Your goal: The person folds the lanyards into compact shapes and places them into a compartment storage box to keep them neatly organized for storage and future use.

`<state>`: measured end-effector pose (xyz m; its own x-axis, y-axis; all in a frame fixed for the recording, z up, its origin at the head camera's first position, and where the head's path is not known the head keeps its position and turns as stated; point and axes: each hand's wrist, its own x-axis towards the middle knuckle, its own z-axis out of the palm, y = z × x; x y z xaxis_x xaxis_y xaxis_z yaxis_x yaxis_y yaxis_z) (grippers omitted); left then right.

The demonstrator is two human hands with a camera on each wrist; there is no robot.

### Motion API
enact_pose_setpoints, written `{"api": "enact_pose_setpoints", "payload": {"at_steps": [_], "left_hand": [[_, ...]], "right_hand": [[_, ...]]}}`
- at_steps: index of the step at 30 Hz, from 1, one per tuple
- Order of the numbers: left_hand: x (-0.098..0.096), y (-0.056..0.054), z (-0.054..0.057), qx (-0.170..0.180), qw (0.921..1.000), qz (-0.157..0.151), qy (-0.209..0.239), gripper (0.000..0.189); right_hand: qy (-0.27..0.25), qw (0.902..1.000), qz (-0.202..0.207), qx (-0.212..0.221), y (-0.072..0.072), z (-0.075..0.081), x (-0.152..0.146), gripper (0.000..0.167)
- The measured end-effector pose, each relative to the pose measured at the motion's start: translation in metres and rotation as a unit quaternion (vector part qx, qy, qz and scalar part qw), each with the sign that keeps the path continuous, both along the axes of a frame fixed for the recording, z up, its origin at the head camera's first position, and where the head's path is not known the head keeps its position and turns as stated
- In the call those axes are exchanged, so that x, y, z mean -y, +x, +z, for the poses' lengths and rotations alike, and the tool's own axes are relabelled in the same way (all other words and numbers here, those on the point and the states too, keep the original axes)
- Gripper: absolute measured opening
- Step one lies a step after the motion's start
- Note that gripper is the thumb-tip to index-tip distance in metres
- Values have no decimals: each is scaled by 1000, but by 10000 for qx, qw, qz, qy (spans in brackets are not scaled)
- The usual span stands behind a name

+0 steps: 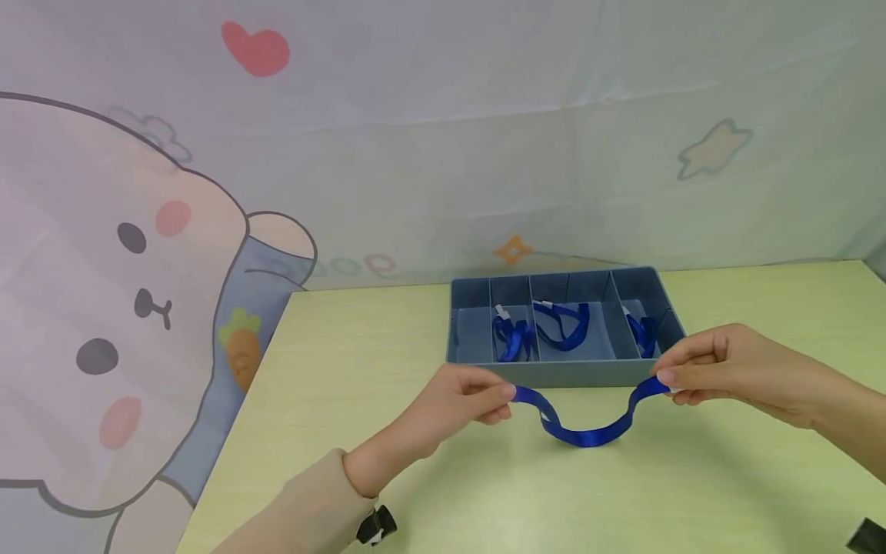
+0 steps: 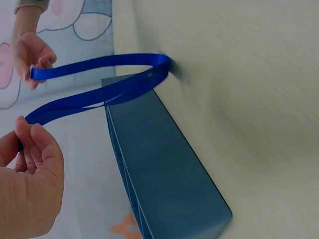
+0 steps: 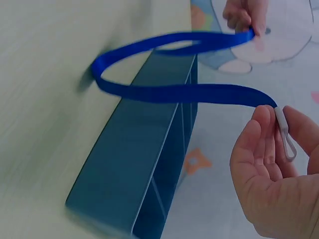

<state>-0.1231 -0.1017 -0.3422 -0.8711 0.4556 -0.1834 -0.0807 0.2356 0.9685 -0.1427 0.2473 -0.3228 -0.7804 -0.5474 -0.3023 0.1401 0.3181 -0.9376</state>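
A blue lanyard [image 1: 587, 438] sags in a loop between the two hands, above the table in front of the tray. My left hand [image 1: 465, 403] pinches one end between thumb and fingers. At the other end, my right hand [image 1: 737, 375] pinches the strap by its white clip [image 3: 282, 124], which shows plainly in the right wrist view. Behind the strap, the blue-grey divided tray [image 1: 554, 375] holds more blue lanyards: one bundle [image 1: 511, 338] in a narrow compartment, a looped one [image 1: 573, 338] in the wide compartment, and another [image 1: 645, 335] at the right.
The tray stands on a pale yellow-green table [image 1: 374, 338], near its back edge. A printed cloth [image 1: 443, 177] with a cartoon bear hangs behind the table and along its left side. A black strap piece [image 1: 377, 525] sits by the left sleeve.
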Motion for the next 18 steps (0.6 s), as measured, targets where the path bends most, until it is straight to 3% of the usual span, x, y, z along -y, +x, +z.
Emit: {"api": "enact_pose_setpoints", "payload": {"at_steps": [13,18], "left_hand": [[-31,2,0,-217,9995,-246,0,17],[-39,2,4,-347,9988,-348,15,18]], "right_hand": [[-712,9971,49,268,11,9,61,15],[-810,9958,-183,379,14,8,74,17]]}}
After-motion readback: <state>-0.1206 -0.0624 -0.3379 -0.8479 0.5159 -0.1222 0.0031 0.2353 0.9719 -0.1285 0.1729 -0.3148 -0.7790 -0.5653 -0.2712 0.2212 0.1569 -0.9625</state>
